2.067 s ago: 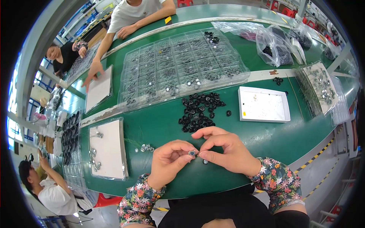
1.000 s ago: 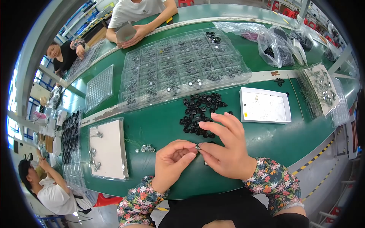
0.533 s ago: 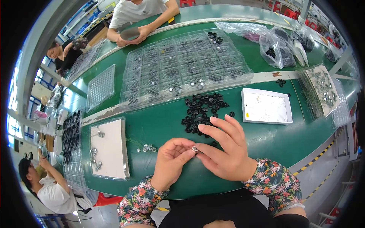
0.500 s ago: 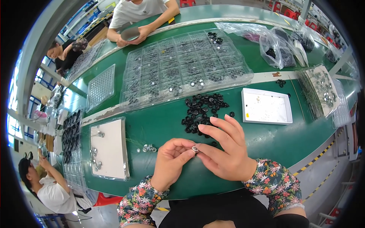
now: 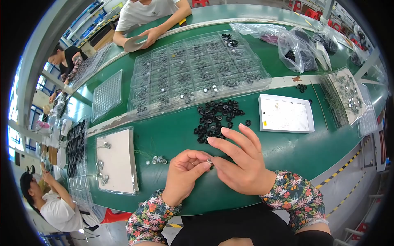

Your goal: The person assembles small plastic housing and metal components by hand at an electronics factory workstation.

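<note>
Low in the middle of the frame, the left hand (image 5: pixel 184 174) and the right hand (image 5: pixel 240 164) meet over the green table (image 5: pixel 172 135). Both pinch one small silvery part (image 5: pixel 210 161) between thumb and forefinger tips; the left hand is curled nearly closed around its side of it, while the right hand grips only with thumb and forefinger and fans its other three fingers out and up. What exactly the part is, it is too small to tell.

To my eye the work is a fine fitting or turning of this piece, and it goes best with the fingertips kept close together, the wrists low over the table edge, and the pressure light so the piece does not spring out and roll.

Just above the right hand lies a loose pile of black rings (image 5: pixel 216 119), near enough that the spread fingers could brush them. Left of the left hand sits a little cluster of shiny metal pieces (image 5: pixel 157 160), and further left a white tray (image 5: pixel 115 160) with a few more along its left edge. A second white tray (image 5: pixel 286 115) lies at centre right, nearly bare. A large clear compartment tray (image 5: pixel 197 74) spans the upper middle, with clear bags (image 5: pixel 295 45) at upper right. Other people work along the upper and left rims, well apart from these hands.
</note>
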A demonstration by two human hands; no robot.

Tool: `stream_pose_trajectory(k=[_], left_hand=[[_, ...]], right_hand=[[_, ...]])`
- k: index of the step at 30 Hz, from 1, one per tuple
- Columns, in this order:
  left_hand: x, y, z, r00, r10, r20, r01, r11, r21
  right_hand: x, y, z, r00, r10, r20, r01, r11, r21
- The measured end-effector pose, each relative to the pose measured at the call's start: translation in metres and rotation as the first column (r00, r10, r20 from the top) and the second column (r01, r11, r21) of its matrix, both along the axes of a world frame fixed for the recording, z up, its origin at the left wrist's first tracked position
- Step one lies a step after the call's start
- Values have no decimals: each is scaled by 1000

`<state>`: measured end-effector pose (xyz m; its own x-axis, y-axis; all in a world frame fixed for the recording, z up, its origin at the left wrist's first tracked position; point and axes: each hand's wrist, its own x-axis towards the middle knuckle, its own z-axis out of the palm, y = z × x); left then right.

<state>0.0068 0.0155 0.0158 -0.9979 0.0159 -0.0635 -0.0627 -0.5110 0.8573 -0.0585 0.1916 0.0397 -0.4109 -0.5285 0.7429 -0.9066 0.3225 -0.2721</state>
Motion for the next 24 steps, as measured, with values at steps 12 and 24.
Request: stream_pose_trajectory(k=[12, 24], left_hand=[[-2, 0, -5, 1000, 20, 10, -20, 999, -39], [-6, 0, -5, 1000, -14, -22, 12, 998, -58]], right_hand=[[-3, 2, 2, 992, 59, 110, -64, 997, 50], [-3, -3, -4, 986, 93, 138, -89, 995, -33]])
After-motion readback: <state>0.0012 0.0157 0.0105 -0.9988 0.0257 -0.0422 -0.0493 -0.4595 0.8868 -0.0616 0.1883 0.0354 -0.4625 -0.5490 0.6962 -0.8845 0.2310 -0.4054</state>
